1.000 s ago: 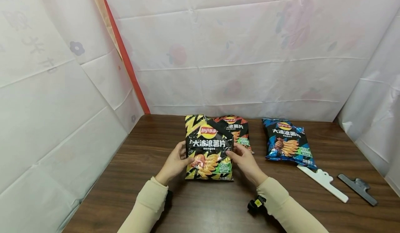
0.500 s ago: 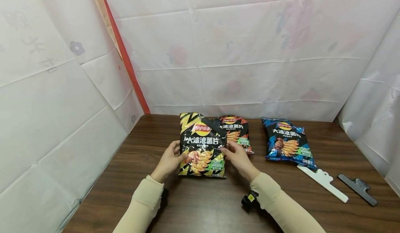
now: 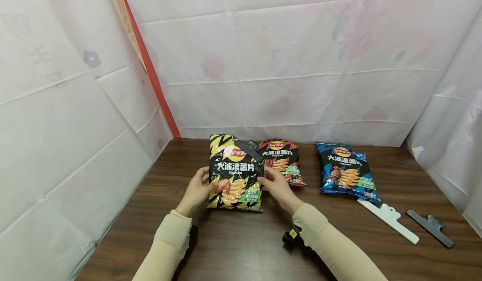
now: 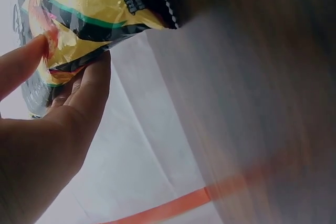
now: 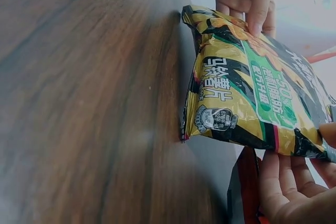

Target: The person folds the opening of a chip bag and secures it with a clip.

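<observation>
Both hands hold a yellow and black bag of potato chips (image 3: 235, 180) by its two sides, its printed front facing me. My left hand (image 3: 196, 192) grips the left edge, thumb in front and fingers behind, as the left wrist view also shows. On the right edge, my right hand (image 3: 280, 191) grips in the same way. A black bag clip (image 3: 249, 149) sits slantwise across the bag's top right corner. In the right wrist view, the bag's bottom seam (image 5: 190, 111) is close to the table; whether it touches cannot be told.
Just behind and right lies a red and black chip bag (image 3: 283, 157), partly covered by the held bag. A blue chip bag (image 3: 348, 172) lies farther right on the brown wooden table (image 3: 241, 247). Near it are a white clip (image 3: 389, 221) and a dark grey clip (image 3: 431, 227).
Both hands have carried the yellow bag leftward and slightly away from me. More of the red bag now shows. The blue bag and the two loose clips have stayed put.
</observation>
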Tool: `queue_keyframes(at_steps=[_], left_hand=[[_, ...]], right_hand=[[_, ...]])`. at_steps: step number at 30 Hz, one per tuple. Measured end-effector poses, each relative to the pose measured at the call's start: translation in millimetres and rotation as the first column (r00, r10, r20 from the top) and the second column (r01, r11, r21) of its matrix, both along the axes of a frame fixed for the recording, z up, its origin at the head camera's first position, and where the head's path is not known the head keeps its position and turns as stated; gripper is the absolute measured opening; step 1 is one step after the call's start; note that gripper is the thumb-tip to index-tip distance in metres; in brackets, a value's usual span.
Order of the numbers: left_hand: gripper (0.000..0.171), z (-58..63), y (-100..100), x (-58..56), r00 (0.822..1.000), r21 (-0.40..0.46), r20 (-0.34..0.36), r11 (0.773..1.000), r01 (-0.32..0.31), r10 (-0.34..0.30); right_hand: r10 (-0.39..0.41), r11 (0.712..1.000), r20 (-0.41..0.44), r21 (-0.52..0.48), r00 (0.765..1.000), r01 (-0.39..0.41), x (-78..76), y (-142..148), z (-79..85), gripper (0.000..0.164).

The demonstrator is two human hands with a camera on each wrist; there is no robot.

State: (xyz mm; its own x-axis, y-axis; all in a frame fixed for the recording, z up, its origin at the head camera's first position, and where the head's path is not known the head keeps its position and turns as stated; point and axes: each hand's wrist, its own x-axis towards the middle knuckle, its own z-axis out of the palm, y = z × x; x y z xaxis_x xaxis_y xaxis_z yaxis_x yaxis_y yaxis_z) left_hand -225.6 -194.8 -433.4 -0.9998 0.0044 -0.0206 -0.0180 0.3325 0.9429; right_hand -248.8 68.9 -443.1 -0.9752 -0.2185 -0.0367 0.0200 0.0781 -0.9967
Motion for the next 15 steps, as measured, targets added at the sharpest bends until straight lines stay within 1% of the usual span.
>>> queue_keyframes(at_steps=[2, 7, 10, 13, 15], left_hand=[[0.061, 0.5, -3, -1.5, 1.000, -0.009, 0.003, 1.000, -0.012, 0.012], [0.060, 2.1, -8, -6.0, 1.000, 0.015, -0.012, 1.000, -0.010, 0.010], [0.061, 3.0, -11, -8.1, 1.000, 0.030, -0.024, 1.000, -0.004, 0.005], [0.062, 2.8, -14, -10.0, 0.999, 0.008, -0.034, 1.000, -0.006, 0.007], [0.063, 2.6, -17, -11.2, 0.999, -0.029, -0.030, 0.999, -0.021, 0.020]], right_hand=[[-0.001, 1.000, 0.004, -0.003, 1.000, 0.001, -1.6, -3, 0.5, 0.040], [0.000, 1.000, 0.016, 0.017, 1.000, -0.001, -6.5, -10, 2.1, 0.042], [0.007, 1.000, 0.014, 0.030, 1.000, -0.007, -9.5, -13, 2.7, 0.046], [0.010, 0.999, 0.023, 0.043, 1.000, -0.011, -12.2, -17, 3.6, 0.054], [0.012, 0.999, 0.025, 0.048, 1.000, -0.014, -14.3, -20, 3.7, 0.058]])
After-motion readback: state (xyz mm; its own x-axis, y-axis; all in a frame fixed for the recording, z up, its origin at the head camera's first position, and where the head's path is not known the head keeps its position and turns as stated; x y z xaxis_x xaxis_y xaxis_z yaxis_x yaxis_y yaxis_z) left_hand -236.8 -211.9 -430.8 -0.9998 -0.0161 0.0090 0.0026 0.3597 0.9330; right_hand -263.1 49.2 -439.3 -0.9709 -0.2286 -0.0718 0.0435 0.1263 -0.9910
